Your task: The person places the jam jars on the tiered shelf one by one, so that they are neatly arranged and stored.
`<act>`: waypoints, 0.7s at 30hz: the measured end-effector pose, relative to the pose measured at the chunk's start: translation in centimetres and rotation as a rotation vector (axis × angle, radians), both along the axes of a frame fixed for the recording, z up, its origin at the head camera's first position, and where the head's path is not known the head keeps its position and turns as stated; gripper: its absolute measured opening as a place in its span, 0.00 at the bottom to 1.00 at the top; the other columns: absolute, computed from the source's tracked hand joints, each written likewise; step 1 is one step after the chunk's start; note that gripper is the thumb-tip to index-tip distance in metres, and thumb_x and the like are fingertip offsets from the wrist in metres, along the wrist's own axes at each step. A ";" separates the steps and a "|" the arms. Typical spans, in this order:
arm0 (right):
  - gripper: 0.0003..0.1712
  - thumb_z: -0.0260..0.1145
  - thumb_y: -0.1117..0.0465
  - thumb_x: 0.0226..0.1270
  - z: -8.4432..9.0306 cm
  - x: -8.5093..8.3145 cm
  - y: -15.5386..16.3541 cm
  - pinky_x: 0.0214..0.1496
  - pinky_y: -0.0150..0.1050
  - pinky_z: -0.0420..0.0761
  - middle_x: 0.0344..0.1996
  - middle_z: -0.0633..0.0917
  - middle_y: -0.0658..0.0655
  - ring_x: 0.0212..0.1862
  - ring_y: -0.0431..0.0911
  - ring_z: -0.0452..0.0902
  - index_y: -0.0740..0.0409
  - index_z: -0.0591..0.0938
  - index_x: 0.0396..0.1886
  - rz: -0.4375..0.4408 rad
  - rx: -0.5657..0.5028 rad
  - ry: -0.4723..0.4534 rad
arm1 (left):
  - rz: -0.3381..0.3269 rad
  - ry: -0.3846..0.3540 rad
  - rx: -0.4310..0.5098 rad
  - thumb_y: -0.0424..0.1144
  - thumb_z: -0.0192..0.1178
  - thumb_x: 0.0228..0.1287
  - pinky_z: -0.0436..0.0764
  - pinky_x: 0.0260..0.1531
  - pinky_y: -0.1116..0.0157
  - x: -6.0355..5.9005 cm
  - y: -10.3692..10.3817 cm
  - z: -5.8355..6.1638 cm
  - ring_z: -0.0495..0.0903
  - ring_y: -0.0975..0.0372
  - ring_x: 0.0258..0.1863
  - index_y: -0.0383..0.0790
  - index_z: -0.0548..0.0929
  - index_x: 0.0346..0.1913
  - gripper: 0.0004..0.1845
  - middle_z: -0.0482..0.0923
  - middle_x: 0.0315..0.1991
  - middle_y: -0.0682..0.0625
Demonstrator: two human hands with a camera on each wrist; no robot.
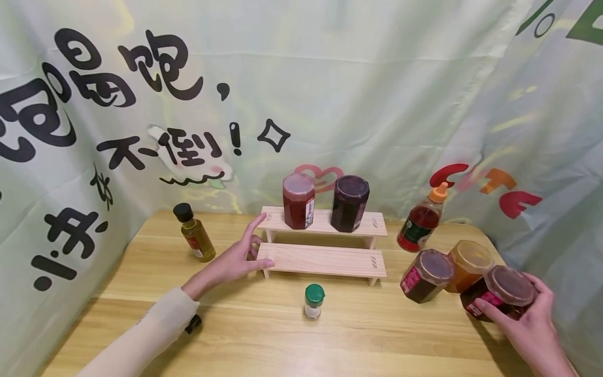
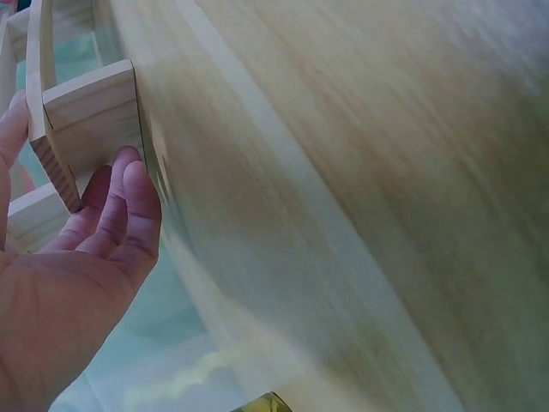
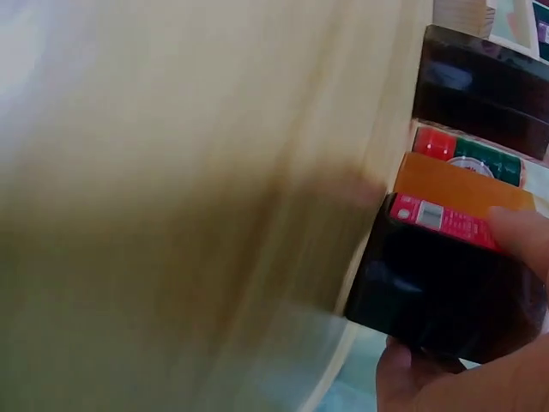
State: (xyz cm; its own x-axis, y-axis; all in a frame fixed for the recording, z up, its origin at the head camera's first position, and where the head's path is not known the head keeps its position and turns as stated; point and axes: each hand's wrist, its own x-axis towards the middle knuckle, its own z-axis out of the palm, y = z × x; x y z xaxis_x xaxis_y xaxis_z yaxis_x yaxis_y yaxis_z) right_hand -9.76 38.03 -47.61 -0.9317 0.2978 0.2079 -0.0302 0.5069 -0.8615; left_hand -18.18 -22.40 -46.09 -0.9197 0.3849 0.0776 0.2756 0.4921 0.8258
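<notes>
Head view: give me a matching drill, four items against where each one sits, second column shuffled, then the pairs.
Items:
1. red jar
2. green-capped shaker
3. oil bottle
4. dark jar

Places:
A. gripped by the right hand
B. on the table in front of the wooden rack
C. on the rack's upper step
D. on the table, beyond the left hand that rests on the rack's end

Pairs: 1-C, 2-B, 3-D, 4-A

1. The left hand (image 1: 234, 258) rests open-fingered against the left end of the wooden step shelf (image 1: 325, 260).
2. The right hand (image 1: 529, 318) grips a dark jar (image 1: 500, 294) on the table (image 1: 264, 340).
3. Two jars stand on the top step.
</notes>
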 end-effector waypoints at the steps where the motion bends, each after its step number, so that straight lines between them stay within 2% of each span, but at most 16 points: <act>1: 0.61 0.77 0.75 0.67 0.0 0.0 0.0 0.48 0.13 0.69 0.57 0.65 0.40 0.50 0.18 0.66 0.44 0.45 0.81 -0.009 0.016 -0.002 | 0.001 -0.002 0.001 0.44 0.78 0.71 0.84 0.36 0.56 0.0 0.0 0.0 0.82 0.53 0.39 0.68 0.38 0.89 0.63 0.79 0.57 0.38; 4: 0.64 0.80 0.72 0.66 0.1 0.0 0.0 0.47 0.13 0.68 0.59 0.67 0.49 0.49 0.17 0.64 0.51 0.43 0.84 -0.033 0.071 -0.021 | 0.005 -0.004 -0.003 0.44 0.78 0.71 0.84 0.35 0.56 -0.1 0.0 -0.1 0.81 0.53 0.38 0.67 0.38 0.90 0.63 0.79 0.57 0.38; 7: 0.65 0.81 0.70 0.66 0.1 0.1 0.1 0.43 0.13 0.70 0.58 0.68 0.58 0.46 0.14 0.65 0.52 0.42 0.83 -0.044 0.087 -0.042 | 0.006 -0.005 -0.008 0.41 0.76 0.72 0.82 0.35 0.57 0.0 0.1 0.0 0.80 0.52 0.39 0.61 0.37 0.90 0.62 0.78 0.58 0.36; 12: 0.63 0.80 0.70 0.67 0.3 0.3 0.2 0.40 0.16 0.74 0.54 0.72 0.58 0.42 0.13 0.69 0.48 0.42 0.81 -0.038 0.074 -0.060 | 0.013 0.000 -0.010 0.36 0.75 0.72 0.81 0.34 0.56 -0.1 0.2 0.0 0.80 0.49 0.39 0.52 0.37 0.90 0.62 0.77 0.58 0.33; 15: 0.64 0.80 0.68 0.68 0.6 0.4 0.1 0.36 0.15 0.72 0.56 0.75 0.69 0.39 0.12 0.66 0.55 0.40 0.82 -0.056 0.113 -0.092 | 0.016 0.005 -0.012 0.38 0.76 0.72 0.82 0.34 0.56 -0.1 0.1 0.1 0.80 0.51 0.39 0.56 0.37 0.90 0.63 0.77 0.60 0.33; 18: 0.66 0.80 0.63 0.70 1.1 0.8 -0.2 0.36 0.15 0.66 0.60 0.72 0.82 0.38 0.11 0.59 0.61 0.37 0.83 -0.095 0.159 -0.150 | 0.007 0.004 -0.007 0.41 0.76 0.72 0.82 0.35 0.56 0.0 0.2 0.3 0.80 0.52 0.38 0.61 0.37 0.90 0.63 0.76 0.62 0.34; 21: 0.66 0.81 0.59 0.69 1.7 1.2 -0.6 0.35 0.16 0.63 0.59 0.73 0.84 0.36 0.11 0.58 0.62 0.38 0.83 -0.123 0.182 -0.178 | -0.002 0.001 0.004 0.43 0.77 0.71 0.83 0.36 0.56 0.0 0.1 0.2 0.81 0.52 0.38 0.65 0.37 0.90 0.63 0.77 0.62 0.36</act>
State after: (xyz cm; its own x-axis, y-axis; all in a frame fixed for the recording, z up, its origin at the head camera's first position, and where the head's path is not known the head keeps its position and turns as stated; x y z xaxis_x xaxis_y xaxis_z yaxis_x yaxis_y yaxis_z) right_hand -8.55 37.41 -45.90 -0.9175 0.3838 0.1044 0.1850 0.6441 -0.7423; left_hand -18.17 -22.32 -45.85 -0.9187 0.3869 0.0798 0.2775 0.4882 0.8274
